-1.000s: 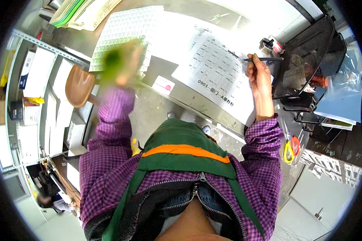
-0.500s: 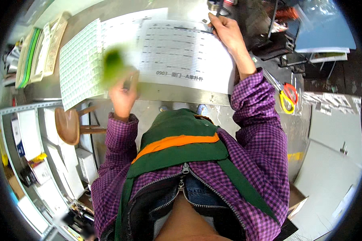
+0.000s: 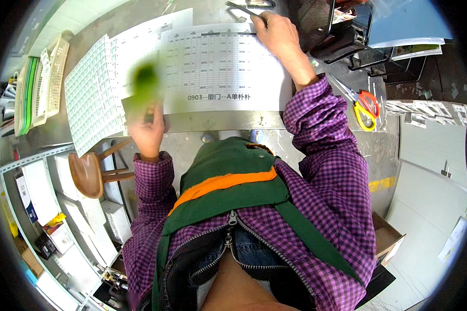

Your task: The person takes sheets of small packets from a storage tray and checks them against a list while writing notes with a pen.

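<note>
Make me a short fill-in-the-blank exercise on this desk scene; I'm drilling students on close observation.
1. The left hand holds a blurred ____ object.
2. The right hand rests on the printed ____ while holding a pen.
3. The scissors lie to the person's ____.
4. The wooden stool stands below the desk on the person's ____.

Missing words: green; sheet; right; left

A grey metal desk (image 3: 233, 122) stands on pale concrete floor (image 3: 430, 192), with a brown wooden stool (image 3: 88, 173) and white shelving (image 3: 41, 192) at left.
</note>
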A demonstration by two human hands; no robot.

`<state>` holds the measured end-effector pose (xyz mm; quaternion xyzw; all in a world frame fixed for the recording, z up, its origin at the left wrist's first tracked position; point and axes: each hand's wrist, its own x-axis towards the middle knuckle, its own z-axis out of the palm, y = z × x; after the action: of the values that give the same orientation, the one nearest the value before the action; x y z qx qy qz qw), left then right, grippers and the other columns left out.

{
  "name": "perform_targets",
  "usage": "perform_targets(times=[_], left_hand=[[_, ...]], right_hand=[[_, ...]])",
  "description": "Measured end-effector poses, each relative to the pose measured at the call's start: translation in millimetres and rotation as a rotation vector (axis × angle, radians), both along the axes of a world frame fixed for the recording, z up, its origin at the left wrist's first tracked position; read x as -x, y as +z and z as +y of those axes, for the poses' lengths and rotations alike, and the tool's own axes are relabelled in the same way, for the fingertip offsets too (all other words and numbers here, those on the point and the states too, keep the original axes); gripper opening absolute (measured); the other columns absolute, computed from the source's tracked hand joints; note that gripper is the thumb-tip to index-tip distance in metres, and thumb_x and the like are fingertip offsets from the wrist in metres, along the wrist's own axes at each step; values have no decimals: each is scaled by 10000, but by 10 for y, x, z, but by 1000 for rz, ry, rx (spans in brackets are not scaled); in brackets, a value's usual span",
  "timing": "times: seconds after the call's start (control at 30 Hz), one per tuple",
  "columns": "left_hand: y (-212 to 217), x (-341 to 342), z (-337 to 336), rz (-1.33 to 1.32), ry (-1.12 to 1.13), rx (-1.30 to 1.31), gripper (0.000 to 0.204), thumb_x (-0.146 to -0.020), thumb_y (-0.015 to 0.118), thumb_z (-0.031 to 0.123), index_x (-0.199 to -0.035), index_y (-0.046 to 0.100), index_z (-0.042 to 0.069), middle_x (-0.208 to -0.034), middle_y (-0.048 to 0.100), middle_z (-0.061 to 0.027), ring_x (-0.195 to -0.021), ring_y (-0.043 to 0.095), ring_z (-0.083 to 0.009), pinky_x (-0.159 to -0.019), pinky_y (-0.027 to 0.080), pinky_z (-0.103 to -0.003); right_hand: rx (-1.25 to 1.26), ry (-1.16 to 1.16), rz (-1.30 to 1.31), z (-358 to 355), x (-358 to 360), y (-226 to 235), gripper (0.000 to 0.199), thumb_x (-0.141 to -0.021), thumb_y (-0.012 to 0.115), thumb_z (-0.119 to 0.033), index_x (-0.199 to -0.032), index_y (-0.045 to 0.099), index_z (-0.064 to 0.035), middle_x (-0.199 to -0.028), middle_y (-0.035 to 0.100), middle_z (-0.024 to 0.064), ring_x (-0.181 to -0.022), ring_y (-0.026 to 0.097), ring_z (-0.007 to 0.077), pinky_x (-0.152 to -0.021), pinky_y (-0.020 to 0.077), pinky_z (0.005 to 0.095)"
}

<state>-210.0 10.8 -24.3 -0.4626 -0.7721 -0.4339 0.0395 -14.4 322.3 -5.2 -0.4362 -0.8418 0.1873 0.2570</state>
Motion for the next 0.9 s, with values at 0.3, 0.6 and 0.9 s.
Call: perform_targets(times=[0.3,0.6,0.9], left_hand=[[16,17,-42,98,-43,71,215,-838,755,15,-1052,739,30,-967,705,-48,-721,552,-87,-669,473,-230],[75,-164,-23,115,-189,125,293,-763,783,11,-1050,747,58,-1075,741,-83,-790,617,-199,-792,484,-316],[191,-377,83,168,-179,100,320,-751,806,68,-1061,728,54,-1154,711,-110,-1010,643,-298,-890,484,-376]], right_hand=[[-74,6,-12,18,-5,-39,288,-946,568,-255,-1012,679,2,-892,696,292,-874,692,458,-832,545,527],[-49,13,24,8,6,-17,286,-932,570,-266,-1047,698,-38,-934,705,266,-897,689,445,-844,540,527],[72,24,120,50,1,7,315,-946,575,-281,-1135,691,-57,-1022,700,255,-993,669,437,-884,519,500]])
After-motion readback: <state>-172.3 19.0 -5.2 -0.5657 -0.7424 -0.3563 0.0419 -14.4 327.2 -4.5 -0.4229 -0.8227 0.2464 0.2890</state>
